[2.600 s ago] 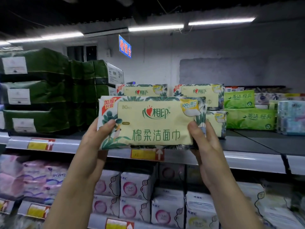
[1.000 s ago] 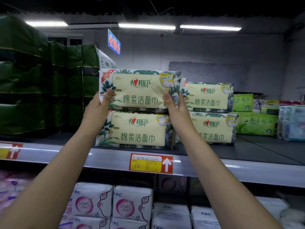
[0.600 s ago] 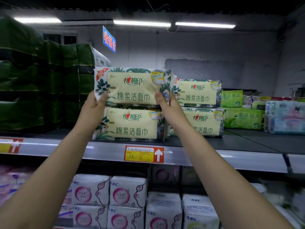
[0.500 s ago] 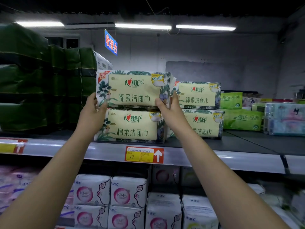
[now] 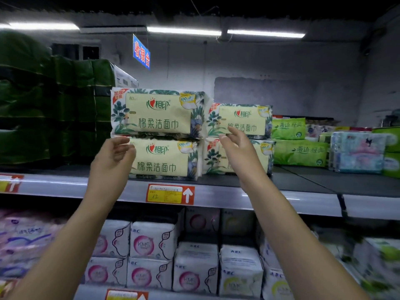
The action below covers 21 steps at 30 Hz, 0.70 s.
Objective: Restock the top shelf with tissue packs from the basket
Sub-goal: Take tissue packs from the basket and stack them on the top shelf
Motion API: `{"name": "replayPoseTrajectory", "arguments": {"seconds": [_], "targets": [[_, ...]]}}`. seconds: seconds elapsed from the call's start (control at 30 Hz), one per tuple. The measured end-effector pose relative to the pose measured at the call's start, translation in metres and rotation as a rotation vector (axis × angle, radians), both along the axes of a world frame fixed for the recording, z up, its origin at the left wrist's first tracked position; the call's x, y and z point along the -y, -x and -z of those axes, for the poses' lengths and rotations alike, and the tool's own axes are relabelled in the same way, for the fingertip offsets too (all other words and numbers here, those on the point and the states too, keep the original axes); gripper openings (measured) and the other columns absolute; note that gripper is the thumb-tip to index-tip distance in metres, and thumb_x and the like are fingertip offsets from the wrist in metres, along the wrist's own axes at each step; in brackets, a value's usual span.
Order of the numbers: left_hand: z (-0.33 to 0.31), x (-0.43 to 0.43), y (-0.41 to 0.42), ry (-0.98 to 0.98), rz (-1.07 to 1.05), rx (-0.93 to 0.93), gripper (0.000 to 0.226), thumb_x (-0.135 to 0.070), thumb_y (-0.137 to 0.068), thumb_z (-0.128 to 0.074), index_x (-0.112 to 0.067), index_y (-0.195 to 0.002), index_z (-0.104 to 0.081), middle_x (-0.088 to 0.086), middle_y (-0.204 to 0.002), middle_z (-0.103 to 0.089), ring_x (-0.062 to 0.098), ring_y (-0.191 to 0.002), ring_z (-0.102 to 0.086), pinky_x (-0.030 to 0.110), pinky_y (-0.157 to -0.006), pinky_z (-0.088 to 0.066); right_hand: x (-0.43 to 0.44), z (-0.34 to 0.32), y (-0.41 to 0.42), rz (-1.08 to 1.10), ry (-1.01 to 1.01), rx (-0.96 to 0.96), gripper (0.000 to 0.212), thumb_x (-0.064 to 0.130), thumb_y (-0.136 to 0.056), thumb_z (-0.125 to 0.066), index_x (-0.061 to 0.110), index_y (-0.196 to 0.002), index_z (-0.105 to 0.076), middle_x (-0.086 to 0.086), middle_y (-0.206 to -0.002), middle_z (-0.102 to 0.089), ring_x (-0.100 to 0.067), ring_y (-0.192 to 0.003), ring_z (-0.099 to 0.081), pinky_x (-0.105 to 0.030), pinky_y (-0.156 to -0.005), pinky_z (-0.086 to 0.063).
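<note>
A yellow tissue pack with leaf print lies on the top shelf, stacked on a second identical pack. To their right stand two more such packs, one on the other. My left hand hangs in front of the lower left pack with loosely curled fingers, holding nothing. In front of the right stack my right hand is also off the packs, fingers relaxed. The basket is out of view.
Dark green wrapped bundles fill the shelf's left side. Green tissue packs and a pale blue pack sit at the right. Below are white pad packs. A red and yellow price tag marks the shelf edge.
Both hands have let go of the upper left pack, which now rests on the stack. They have drawn back and down from it.
</note>
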<state>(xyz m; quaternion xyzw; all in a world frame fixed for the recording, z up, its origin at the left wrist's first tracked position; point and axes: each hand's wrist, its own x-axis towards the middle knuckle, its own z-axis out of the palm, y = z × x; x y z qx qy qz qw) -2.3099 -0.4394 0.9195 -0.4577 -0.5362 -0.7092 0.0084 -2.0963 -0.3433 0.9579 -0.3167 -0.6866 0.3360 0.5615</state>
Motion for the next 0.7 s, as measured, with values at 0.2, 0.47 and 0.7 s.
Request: {"name": "replayPoseTrajectory", "arguments": {"seconds": [0.2,0.47,0.7], "targets": [[-0.004,-0.001,-0.048,0.006,0.043,-0.022,0.017,-0.018,-0.096,-0.056,-0.018,-0.112,-0.057,0.001,-0.114,-0.061,0.016,-0.106,-0.057,0.028,-0.086,-0.044,0.002,0.005,-0.049,0.014,0.006,-0.024,0.034,0.034,-0.096,-0.05,0.027,-0.13,-0.049,0.008,-0.136,-0.05,-0.01,-0.123,-0.048,-0.027,-0.094,-0.036],[-0.013,0.006,-0.11,0.032,0.139,0.028,0.01,-0.025,-0.096,-0.054,-0.033,-0.096,-0.059,-0.001,-0.114,-0.065,0.014,-0.107,-0.061,0.04,-0.099,-0.045,0.015,0.009,-0.122,0.029,0.039,-0.096,0.019,0.03,-0.097,-0.049,0.028,-0.115,-0.055,0.005,-0.122,-0.058,-0.013,-0.114,-0.056,-0.03,-0.092,-0.045],[-0.01,0.016,-0.174,0.048,0.223,0.054,0.014,-0.021,-0.098,-0.051,-0.031,-0.094,-0.059,-0.006,-0.103,-0.067,0.01,-0.102,-0.064,0.034,-0.091,-0.048,0.031,0.02,-0.192,0.018,0.072,-0.132,0.019,0.03,-0.097,-0.049,0.031,-0.115,-0.054,0.01,-0.119,-0.057,-0.012,-0.115,-0.056,-0.032,-0.097,-0.045]]}}
